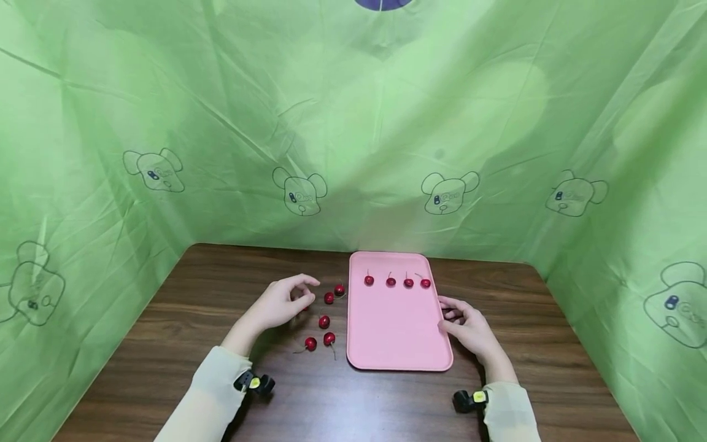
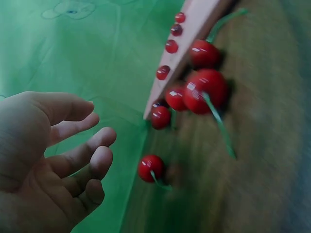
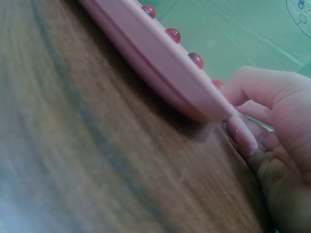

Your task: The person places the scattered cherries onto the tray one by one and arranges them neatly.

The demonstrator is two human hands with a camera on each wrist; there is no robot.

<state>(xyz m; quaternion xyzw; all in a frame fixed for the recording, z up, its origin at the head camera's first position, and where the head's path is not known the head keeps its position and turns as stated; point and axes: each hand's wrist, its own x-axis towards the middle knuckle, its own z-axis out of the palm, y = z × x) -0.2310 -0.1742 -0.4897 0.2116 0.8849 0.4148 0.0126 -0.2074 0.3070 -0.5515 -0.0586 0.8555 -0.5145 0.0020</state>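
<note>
Left hand [image 1: 284,302]: I read it as empty, fingers loosely bent, with a clear gap between thumb and fingertips. It hovers beside the loose cherries [image 1: 324,321] on the table [image 1: 298,399], one of them partly hidden under it. The left wrist view shows no contact; the bent shape would suit a small, round fruit.

Right hand [image 1: 466,328]: thumb at the rim of the tray [image 1: 397,331], other fingers curled against its side. I judge this a light hold to steady the tray; how firm, I cannot tell.

Four cherries [image 1: 408,283] sit in a row across the tray's far part, stems mostly pointing away, spacing uneven. I take the line as deliberate, leaving the near part bare. The loose ones lie scattered left of the tray, probably for left-hand reach.
</note>
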